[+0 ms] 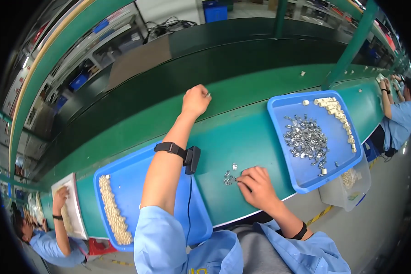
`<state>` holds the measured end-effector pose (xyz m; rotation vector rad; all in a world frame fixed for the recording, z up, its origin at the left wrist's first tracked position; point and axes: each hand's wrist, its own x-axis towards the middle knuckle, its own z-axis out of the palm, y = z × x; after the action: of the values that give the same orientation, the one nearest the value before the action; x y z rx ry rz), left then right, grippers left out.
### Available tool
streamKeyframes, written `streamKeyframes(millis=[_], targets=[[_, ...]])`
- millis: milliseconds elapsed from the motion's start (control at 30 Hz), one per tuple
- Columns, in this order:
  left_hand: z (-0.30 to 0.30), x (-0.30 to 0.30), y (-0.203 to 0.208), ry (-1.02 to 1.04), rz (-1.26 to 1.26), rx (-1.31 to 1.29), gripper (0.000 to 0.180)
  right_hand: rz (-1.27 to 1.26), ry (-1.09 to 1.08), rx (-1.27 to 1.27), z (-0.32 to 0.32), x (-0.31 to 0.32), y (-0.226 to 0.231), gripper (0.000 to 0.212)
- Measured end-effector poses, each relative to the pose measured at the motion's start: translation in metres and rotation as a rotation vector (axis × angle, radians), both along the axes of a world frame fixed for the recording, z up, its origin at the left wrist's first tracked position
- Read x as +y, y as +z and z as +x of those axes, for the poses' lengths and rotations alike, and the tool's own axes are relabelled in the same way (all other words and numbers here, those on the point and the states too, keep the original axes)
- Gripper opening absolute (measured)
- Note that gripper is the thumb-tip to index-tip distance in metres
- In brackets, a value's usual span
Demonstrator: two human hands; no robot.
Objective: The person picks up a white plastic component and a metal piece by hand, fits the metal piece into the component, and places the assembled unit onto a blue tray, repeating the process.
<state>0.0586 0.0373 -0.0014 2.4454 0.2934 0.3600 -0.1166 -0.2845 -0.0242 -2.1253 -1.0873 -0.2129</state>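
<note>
My left hand reaches far out over the green belt, fingers closed. A small shiny piece shows at its fingertips, too small to name. Low over the green worktop, my right hand has its thumb and fingers pinched together at the edge of a small heap of metal clips. What the pinch holds, if anything, is too small to make out. One more little bright piece lies just beyond the heap.
At right, a blue tray holds many metal clips and white cylindrical parts. Another blue tray, partly under my left arm, has rows of cream parts. A clear bin stands below. Co-workers sit at both sides.
</note>
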Motion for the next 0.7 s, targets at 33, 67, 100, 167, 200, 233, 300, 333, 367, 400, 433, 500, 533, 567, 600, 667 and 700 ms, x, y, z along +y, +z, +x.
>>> streamKeyframes(millis=[33,67,100,167,200,233,300,333,367,400,433,500,533,567,600,667,700], targets=[[0.001,0.001,-0.005,-0.016,-0.014,0.032,0.017,0.018,0.002,-0.002,-0.001,0.002,0.000,0.020],[0.001,0.004,-0.012,-0.024,-0.028,0.069,0.017,0.037,0.010,0.000,-0.001,0.005,0.000,0.018],[0.001,0.007,-0.019,-0.024,-0.041,0.110,0.017,0.057,0.027,0.007,-0.001,0.006,-0.001,0.017],[0.008,0.002,-0.039,-0.055,-0.046,0.060,0.019,0.051,0.014,0.011,0.003,0.000,-0.002,0.017],[0.002,0.003,-0.038,-0.068,-0.043,-0.004,0.021,0.052,0.019,0.003,0.004,0.002,-0.001,0.016],[0.004,0.006,-0.035,-0.071,0.057,0.020,0.027,0.051,0.040,-0.001,0.002,0.004,0.001,0.016],[-0.003,-0.001,-0.028,-0.038,0.121,-0.120,0.047,0.066,0.053,0.019,0.003,0.008,0.007,0.016],[-0.014,-0.011,-0.019,-0.009,0.096,-0.200,0.053,0.074,0.003,0.016,0.003,0.008,0.007,0.015],[-0.028,-0.013,-0.001,0.020,0.079,-0.287,0.058,0.073,0.065,0.038,0.003,0.008,0.006,0.015],[-0.049,-0.012,0.019,0.004,0.047,-0.328,0.057,0.105,0.027,0.045,0.004,0.010,0.005,0.014],[-0.072,-0.018,0.041,-0.026,0.012,-0.369,0.056,0.134,-0.026,0.054,0.005,0.011,0.003,0.013],[-0.144,-0.009,0.091,-0.124,0.122,-0.288,0.046,0.138,0.003,0.085,0.004,0.012,0.002,0.013],[-0.179,0.003,0.102,-0.094,0.158,-0.283,0.036,0.138,-0.021,0.094,0.003,0.012,0.002,0.013],[-0.213,0.017,0.109,-0.071,0.194,-0.281,0.027,0.137,-0.051,0.101,0.003,0.010,0.002,0.013],[-0.245,0.036,0.107,0.027,0.199,-0.305,0.019,0.133,-0.048,0.101,0.003,0.005,-0.002,0.013],[-0.326,0.078,0.098,0.303,0.385,-0.324,0.007,0.148,-0.070,0.256,0.001,-0.003,-0.001,0.012],[-0.365,0.095,0.086,0.464,0.505,-0.196,0.008,0.153,-0.084,0.331,0.000,-0.005,-0.002,0.011]])
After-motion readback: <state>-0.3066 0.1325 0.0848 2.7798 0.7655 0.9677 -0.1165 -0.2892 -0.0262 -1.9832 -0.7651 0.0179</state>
